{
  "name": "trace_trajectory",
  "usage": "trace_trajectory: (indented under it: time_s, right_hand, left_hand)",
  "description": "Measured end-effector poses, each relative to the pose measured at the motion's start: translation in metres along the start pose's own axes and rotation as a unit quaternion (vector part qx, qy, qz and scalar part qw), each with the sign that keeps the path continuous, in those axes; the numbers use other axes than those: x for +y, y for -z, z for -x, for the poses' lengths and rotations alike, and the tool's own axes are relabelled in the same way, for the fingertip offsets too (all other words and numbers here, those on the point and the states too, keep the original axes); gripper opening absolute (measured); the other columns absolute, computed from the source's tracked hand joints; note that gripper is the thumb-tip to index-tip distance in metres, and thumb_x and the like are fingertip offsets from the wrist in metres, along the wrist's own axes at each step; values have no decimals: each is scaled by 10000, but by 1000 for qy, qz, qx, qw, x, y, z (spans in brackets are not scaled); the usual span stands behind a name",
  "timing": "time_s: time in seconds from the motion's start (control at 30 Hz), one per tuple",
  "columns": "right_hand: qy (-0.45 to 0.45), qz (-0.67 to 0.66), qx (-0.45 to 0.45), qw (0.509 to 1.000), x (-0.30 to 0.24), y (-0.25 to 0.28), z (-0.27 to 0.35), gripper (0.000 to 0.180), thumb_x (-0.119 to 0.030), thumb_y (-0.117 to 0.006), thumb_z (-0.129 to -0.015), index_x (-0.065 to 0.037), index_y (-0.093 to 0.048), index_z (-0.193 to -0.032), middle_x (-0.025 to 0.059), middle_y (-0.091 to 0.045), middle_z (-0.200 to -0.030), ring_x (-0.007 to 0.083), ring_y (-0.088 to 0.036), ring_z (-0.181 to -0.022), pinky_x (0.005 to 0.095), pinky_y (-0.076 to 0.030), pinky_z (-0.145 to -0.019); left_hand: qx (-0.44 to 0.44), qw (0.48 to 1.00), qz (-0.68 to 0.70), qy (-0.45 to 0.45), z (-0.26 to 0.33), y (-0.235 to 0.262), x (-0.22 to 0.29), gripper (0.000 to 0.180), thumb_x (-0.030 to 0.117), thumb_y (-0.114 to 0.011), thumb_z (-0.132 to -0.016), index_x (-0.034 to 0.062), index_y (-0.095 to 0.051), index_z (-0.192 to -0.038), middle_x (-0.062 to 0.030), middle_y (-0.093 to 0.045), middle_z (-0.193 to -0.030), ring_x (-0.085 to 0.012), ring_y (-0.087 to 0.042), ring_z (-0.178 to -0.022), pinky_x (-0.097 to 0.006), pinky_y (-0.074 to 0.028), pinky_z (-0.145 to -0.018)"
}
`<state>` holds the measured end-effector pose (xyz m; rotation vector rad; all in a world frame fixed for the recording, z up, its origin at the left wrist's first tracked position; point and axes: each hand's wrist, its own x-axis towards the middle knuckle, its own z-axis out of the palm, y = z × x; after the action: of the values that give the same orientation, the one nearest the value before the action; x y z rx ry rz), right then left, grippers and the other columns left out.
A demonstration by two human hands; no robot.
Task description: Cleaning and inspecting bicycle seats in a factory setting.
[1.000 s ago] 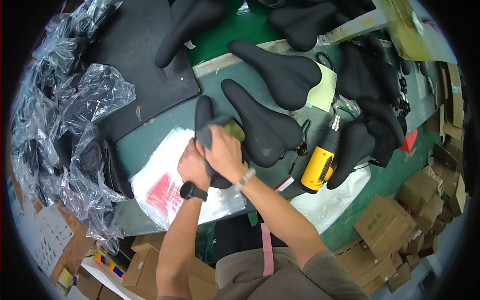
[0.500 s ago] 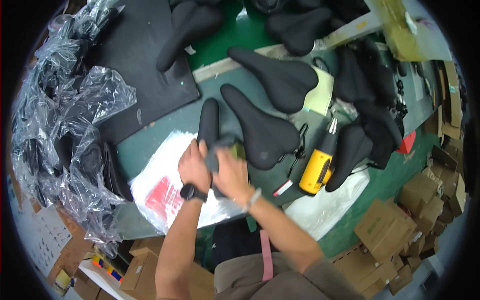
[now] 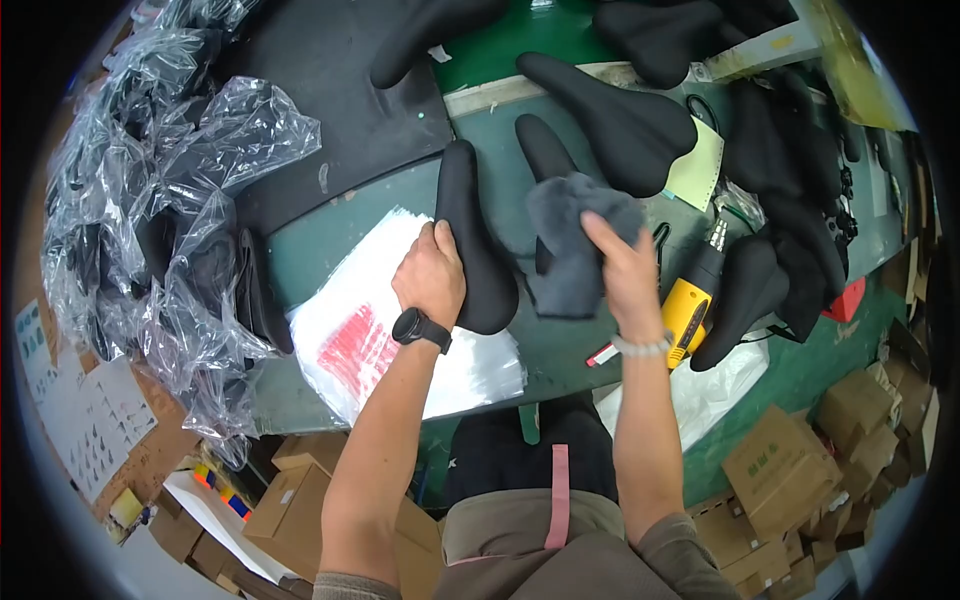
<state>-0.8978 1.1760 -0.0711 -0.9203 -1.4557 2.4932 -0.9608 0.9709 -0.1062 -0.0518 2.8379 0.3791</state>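
Note:
My left hand grips a black bicycle saddle by its side, its narrow nose pointing away from me. The saddle is tilted on edge above a stack of white plastic bags with red print. In my right hand is a grey cloth, hanging loosely over another black saddle, whose nose shows past it. A third saddle lies farther back to the right. Close by my right wrist is a yellow heat gun with a metal nozzle.
Clear plastic wrap is heaped along the left side. A black board covers the back left of the green table. More saddles crowd the right, beside a yellow notepad. Cardboard boxes are piled on the floor at right.
My hands have moved apart; the right one, with the cloth, has gone right, off the held saddle. The held saddle has turned onto its side. The whole view has shifted slightly.

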Motion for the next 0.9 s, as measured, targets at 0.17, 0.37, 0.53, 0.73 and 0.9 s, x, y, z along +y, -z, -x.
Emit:
trace_trajectory:
  time_s: [0.17, 0.37, 0.53, 0.73, 0.9]
  right_hand:
    - [25, 268, -18, 963, 13, -4, 43, 271, -102, -700, -899, -14, -626, -1145, 81, -695, -994, 151, -645, -942, 310, -505, -872]
    - [175, 497, -125, 840, 69, -58, 24, 339, -48, -679, -769, -62, -598, -1098, 161, -601, -1004, 401, -631, -891, 472, -517, -741]
    - [282, 570, -95, 766, 79, -110, -66, 312, -69, -678, -752, -54, -577, -1047, 159, -573, -971, 390, -645, -823, 500, -520, -704]
    - [126, 541, 9, 831, 48, -100, -177, 341, -162, -676, -823, -22, -638, -1131, 222, -674, -1074, 420, -649, -985, 494, -517, -862]
    - [314, 497, -78, 806, 40, -87, -61, 333, -149, -685, -798, -66, -632, -1115, 162, -649, -1036, 375, -653, -930, 453, -531, -790]
  left_hand:
    - [-21, 999, 32, 24, -5, -5, -4, 484, 387, -356, -1045, 40, -657, -1201, -220, -709, -996, -431, -674, -869, -503, -524, -798]
    - [-33, 999, 34, -9, -5, -6, -9, 426, 345, -392, -1036, 45, -662, -1173, -216, -708, -981, -418, -675, -865, -497, -527, -768]
    - [-51, 997, -35, -43, -9, -10, -20, 363, 293, -420, -1020, 44, -661, -1130, -214, -706, -926, -418, -672, -820, -498, -530, -731]
    - [16, 997, 31, -73, -5, -14, 1, 377, 315, -438, -1025, 34, -673, -1112, -208, -708, -898, -398, -679, -775, -475, -545, -716]
    - [-9, 998, 33, -54, -8, -4, -18, 355, 296, -465, -1016, 4, -653, -1087, -195, -694, -839, -385, -673, -739, -469, -543, -688]
